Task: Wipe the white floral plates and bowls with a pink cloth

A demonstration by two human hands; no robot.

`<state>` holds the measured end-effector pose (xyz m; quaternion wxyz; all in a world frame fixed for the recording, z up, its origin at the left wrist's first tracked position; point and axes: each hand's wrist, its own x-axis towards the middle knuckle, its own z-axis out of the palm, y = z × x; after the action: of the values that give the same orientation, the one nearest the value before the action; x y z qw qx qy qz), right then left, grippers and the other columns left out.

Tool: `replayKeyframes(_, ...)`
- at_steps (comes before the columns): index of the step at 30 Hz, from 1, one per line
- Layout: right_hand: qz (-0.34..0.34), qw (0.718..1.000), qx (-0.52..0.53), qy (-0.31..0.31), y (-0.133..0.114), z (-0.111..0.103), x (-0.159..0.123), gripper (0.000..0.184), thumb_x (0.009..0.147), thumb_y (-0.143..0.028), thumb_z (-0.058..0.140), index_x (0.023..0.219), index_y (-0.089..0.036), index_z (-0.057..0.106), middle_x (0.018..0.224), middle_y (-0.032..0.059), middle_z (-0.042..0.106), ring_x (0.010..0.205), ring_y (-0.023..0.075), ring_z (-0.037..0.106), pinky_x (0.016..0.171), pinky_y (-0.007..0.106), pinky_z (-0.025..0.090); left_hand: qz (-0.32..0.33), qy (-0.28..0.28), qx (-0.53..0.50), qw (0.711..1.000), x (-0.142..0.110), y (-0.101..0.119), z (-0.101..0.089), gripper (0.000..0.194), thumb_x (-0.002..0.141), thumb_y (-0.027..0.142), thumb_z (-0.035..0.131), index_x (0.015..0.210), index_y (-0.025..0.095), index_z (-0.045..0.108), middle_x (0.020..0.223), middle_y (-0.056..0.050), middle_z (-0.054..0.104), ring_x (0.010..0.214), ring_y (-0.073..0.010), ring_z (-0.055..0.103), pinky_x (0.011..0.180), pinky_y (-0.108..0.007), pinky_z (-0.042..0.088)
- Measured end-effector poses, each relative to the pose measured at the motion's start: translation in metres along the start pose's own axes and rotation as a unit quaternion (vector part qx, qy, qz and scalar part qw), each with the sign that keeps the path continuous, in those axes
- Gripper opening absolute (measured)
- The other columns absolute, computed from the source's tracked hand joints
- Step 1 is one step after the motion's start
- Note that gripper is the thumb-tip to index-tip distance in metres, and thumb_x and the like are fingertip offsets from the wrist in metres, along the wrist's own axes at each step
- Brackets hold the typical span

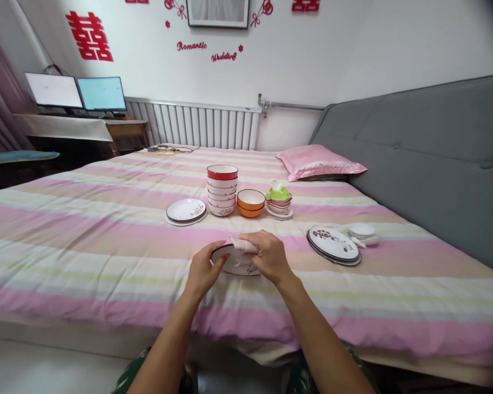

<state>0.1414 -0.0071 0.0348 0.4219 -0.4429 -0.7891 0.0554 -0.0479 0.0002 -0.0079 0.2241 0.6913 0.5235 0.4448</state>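
My left hand (203,269) grips the left rim of a white patterned plate (235,262), held just above the striped bed sheet (107,241). My right hand (269,256) is closed on a small pink cloth (243,245) and presses it against the plate's upper face. Both hands are near the front edge of the bed, in the middle of the view. Part of the plate is hidden behind my right hand.
Behind the hands stand a stack of white plates (186,210), a stack of red-rimmed bowls (222,189), orange bowls (250,202) and small pink dishes (279,203). To the right lie patterned plates (333,244) and white saucers (362,232). A pink pillow (318,161) lies by the grey headboard (435,158).
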Motion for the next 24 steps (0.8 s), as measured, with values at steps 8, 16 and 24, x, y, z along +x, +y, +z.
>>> replayKeyframes(8, -0.022, 0.998, -0.048, -0.031, -0.005, 0.006, 0.001, 0.042, 0.069, -0.007, 0.055, 0.103, -0.027, 0.067, 0.096, -0.001, 0.072, 0.086, 0.0199, 0.062, 0.073, 0.028, 0.041, 0.07, 0.02, -0.013, 0.997, -0.003, 0.008, -0.005, 0.027, 0.083, 0.03, 0.05, 0.1, 0.016, 0.066, 0.1, -0.008, 0.071, 0.092, -0.0203, 0.064, 0.084, -0.03, 0.048)
replayKeyframes(16, 0.014, 0.999, 0.023, -0.025, 0.005, 0.009, 0.003, 0.026, 0.079, -0.021, 0.06, 0.104, -0.027, 0.066, 0.1, 0.0002, 0.07, 0.09, 0.0186, 0.063, 0.077, 0.025, 0.044, 0.048, 0.004, -0.017, 0.999, 0.002, 0.002, -0.006, 0.029, 0.085, 0.034, 0.049, 0.102, 0.022, 0.069, 0.1, -0.004, 0.073, 0.09, -0.0198, 0.065, 0.081, -0.028, 0.047)
replayKeyframes(24, 0.145, 0.966, 0.212, 0.009, 0.031, 0.022, -0.003, 0.024, 0.075, -0.036, 0.067, 0.095, -0.024, 0.07, 0.087, -0.0004, 0.072, 0.078, 0.0177, 0.064, 0.068, 0.024, 0.046, -0.004, 0.013, -0.042, 0.999, 0.007, -0.004, -0.007, 0.031, 0.083, 0.036, 0.051, 0.099, 0.017, 0.069, 0.095, -0.005, 0.073, 0.083, -0.0193, 0.063, 0.074, -0.026, 0.045)
